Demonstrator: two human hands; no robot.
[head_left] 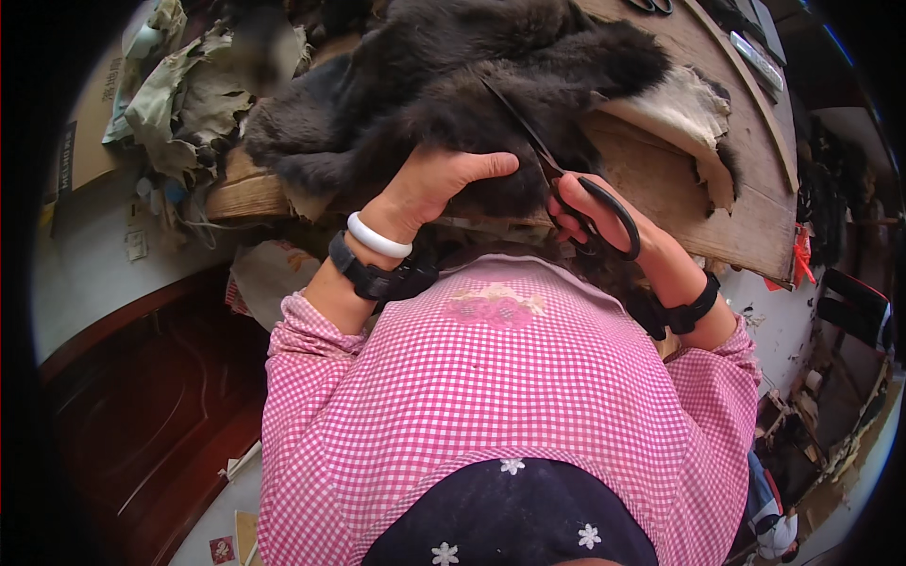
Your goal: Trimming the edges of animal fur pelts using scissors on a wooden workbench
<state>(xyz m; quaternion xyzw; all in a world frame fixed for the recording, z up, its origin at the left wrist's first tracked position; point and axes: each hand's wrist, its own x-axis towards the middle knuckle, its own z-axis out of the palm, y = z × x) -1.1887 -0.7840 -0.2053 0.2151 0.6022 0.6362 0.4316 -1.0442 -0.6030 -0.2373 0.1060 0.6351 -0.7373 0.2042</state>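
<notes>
A dark brown fur pelt [425, 90] lies bunched over the wooden table in front of me. At its near edge, my left hand [436, 184] grips the fur, with the thumb stretched out on top and the other fingers mostly hidden in the hair. My right hand [590, 209] is closed round the black loop handles of a pair of scissors [543, 156]. Their long dark blades point up and to the left, lying against the fur just right of my left thumb. How far apart the blades stand is hard to make out.
The wooden table [755, 212] has a pale-backed hide piece [675, 104] on its right part. Pale hide scraps [193, 99] hang at the left beside a cardboard box [90, 127]. More scissors handles [651, 5] show at the far edge. A wooden strip [741, 75] runs along the right side.
</notes>
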